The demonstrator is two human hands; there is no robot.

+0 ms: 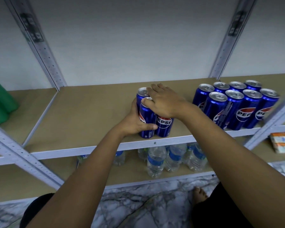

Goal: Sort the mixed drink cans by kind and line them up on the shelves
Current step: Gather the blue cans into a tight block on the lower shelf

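Both hands, left hand [136, 124] and right hand [163, 101], clasp an upright can cluster [155, 119]; the lined-up can block [235, 104] stands rightward along the shelf [82, 116].

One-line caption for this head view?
Both hands, left hand and right hand, gather blue Pepsi cans on the tan shelf board.

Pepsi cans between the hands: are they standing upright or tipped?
Upright. The Pepsi cans rest on the shelf, tops up, left hand around the side, right hand across the tops.
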